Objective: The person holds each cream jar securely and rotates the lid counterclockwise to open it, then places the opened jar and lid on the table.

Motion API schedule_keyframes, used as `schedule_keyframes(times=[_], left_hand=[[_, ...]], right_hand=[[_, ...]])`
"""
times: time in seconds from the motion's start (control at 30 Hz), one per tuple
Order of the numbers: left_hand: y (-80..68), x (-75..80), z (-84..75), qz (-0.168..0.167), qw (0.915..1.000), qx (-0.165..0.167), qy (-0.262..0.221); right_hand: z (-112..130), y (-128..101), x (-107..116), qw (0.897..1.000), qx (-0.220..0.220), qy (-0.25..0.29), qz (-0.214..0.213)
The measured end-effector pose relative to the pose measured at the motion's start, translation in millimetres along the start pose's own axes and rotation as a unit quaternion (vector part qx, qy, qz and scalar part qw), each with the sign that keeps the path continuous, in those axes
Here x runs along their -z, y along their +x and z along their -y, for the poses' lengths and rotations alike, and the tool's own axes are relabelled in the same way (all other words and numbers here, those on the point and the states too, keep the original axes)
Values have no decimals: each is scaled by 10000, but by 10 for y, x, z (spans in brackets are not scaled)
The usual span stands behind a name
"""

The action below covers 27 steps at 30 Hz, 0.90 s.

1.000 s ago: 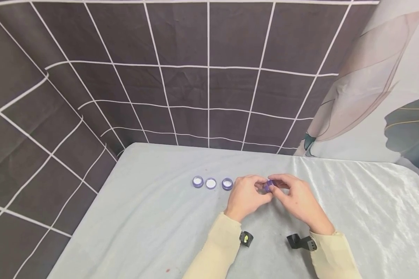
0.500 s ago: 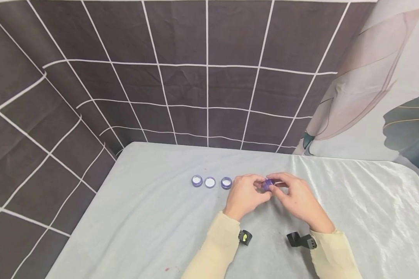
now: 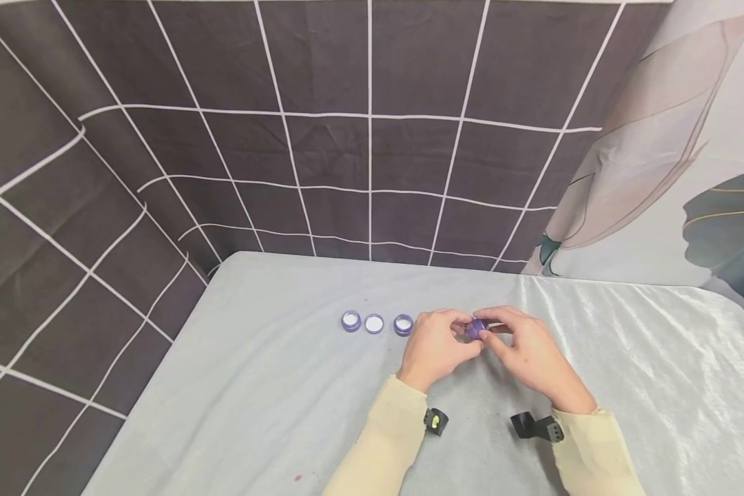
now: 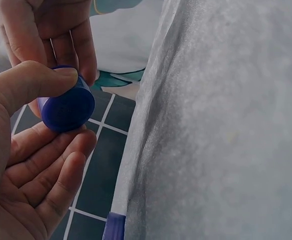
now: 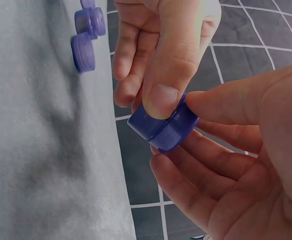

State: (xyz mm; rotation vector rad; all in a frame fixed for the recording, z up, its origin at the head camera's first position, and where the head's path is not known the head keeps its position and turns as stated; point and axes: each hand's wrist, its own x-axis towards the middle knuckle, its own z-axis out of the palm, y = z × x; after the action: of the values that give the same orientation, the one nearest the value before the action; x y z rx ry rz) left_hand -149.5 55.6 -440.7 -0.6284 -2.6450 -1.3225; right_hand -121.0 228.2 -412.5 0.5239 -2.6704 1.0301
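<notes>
Almost nothing has moved since the earlier head views: both hands stay together at the centre of the frame, and the three small purple pieces remain in their row to the left of them. The left hand (image 3: 435, 346) and the right hand (image 3: 529, 351) meet over the pale cloth-covered surface (image 3: 273, 399), and between them sits a small purple jar (image 3: 476, 328), held clear of the cloth. In the right wrist view the jar (image 5: 163, 125) shows a seam around its middle, as though lid and body meet there; the left thumb presses on one half while the right thumb and fingers (image 5: 196, 165) curl round the other. The left wrist view shows the jar's round end (image 4: 67, 106) pinched under the left thumb with the remaining left fingers lying loosely below it. So both sets of fingers are clenched on the same jar, each on its own half. The risk lies in the size and smoothness of the thing: the grip is on fingertips alone, and a twist could make one half slip and drop to the cloth, where it may roll towards the row of purple pieces (image 3: 376, 323) at centre left. Uneven pressure from the thumbs could also cock the halves against each other and jam them.
</notes>
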Motion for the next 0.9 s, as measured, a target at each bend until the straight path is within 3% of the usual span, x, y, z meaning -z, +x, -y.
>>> schedule_keyframes(times=[0.57, 0.9], left_hand=[[14, -5, -5, -11, 10000, -59, 78], [1, -12, -2, -46, 9999, -102, 95]], right_hand=[[-47, 12, 30, 9991, 407, -5, -124], [-45, -2, 22, 9991, 392, -5, -130]])
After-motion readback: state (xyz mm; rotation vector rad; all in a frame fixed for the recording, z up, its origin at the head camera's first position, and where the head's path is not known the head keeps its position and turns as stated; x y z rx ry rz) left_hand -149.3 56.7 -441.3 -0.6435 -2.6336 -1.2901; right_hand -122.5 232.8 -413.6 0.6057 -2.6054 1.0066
